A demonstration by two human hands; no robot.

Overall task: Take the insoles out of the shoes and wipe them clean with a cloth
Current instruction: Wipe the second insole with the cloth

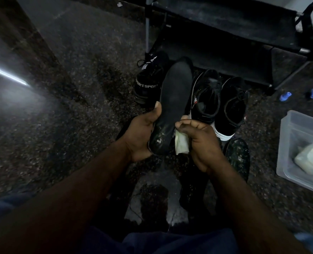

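Lap (pixel 170 241): dark blue cloth at the bottom edge, both bare forearms reaching forward over it.
Left hand (pixel 141 138): gripping the heel end of the black insole (pixel 174 96), thumb laid on its upper face, fingers underneath.
Right hand (pixel 201 142): clenched round the pale cloth (pixel 182 144), at the insole's right edge near the heel.
Black insole: held off the floor (pixel 69 116) between both hands, toe end pointing away, white specks at the heel end.
Pale cloth: bunched, lower end hanging out below the fist.
Second insole (pixel 238 158): flat on the floor just right of the right wrist, dark, flecked white, partly hidden.
Plastic tub (pixel 287 143): clear, on the floor at right, something pale inside.
Lettered shoe (pixel 148 85): black, behind the left hand.
Middle shoe (pixel 207 99): black, just right of the held insole.
White-soled shoe (pixel 232 107): beside the middle shoe.
Blue bits (pixel 285 97): two, small, on the floor at right, too small to tell.
Shoe rack (pixel 225 33): black, behind the shoes.
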